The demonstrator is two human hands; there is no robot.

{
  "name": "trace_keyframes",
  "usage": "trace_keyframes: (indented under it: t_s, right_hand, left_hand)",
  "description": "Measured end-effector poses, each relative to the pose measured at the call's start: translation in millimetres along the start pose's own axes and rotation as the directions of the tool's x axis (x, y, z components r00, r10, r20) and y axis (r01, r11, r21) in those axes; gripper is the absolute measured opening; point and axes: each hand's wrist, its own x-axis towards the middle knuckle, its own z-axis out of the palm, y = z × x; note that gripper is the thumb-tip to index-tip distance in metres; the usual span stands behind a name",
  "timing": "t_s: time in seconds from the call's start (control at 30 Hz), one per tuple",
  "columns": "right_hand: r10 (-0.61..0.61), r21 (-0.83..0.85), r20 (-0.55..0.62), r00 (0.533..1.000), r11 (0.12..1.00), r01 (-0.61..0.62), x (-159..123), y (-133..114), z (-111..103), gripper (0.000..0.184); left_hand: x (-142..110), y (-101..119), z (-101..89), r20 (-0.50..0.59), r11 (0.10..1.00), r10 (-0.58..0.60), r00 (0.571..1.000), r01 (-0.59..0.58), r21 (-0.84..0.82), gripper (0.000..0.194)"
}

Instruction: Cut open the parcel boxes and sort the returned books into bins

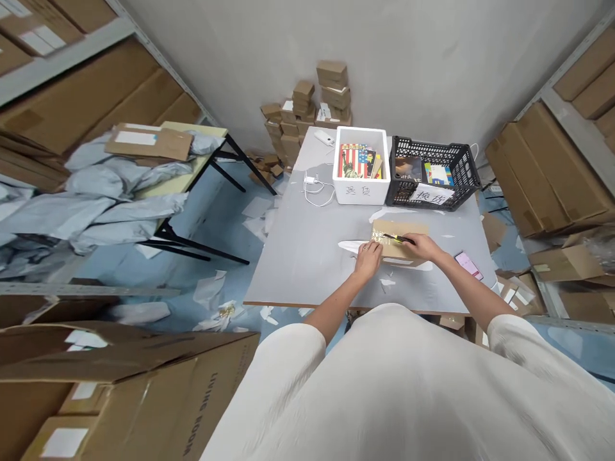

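A small brown cardboard box (406,251) lies on the grey table, with shiny tape along its top left part. My right hand (419,247) is closed round a black and yellow box cutter (398,239), whose tip points left over the taped top. On the box's left end rests my left hand (368,258), its fingers bent against the cardboard and partly hidden. White wrapping (350,246) sticks out to the left, beside or beneath the box; I cannot tell which.
Behind the box stand a white foam bin (361,192) and a black plastic crate (461,200), both holding books. A phone (468,265) lies at the right, a white cable (319,195) at the left. Grey parcels (120,186) cover a side table; cardboard boxes (334,96) are stacked by the wall.
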Motion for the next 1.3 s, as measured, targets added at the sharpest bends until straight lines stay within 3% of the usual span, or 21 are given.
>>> trace_keyframes:
  t_s: [0.27,1.3]
  right_hand:
    - [-0.011,-0.281,0.123,0.992,0.959,0.046,31,-31,-8,0.043]
    - [-0.018,-0.375,0.193,0.981,0.923,0.091,49,-36,-15,0.038]
  left_hand:
    - [-1,4,-6.8,-0.02,0.999,-0.01,1.0,0.009,-0.045,0.045]
    - [-6,5,-13.5,-0.007,0.997,-0.013,1.0,0.013,-0.08,0.043]
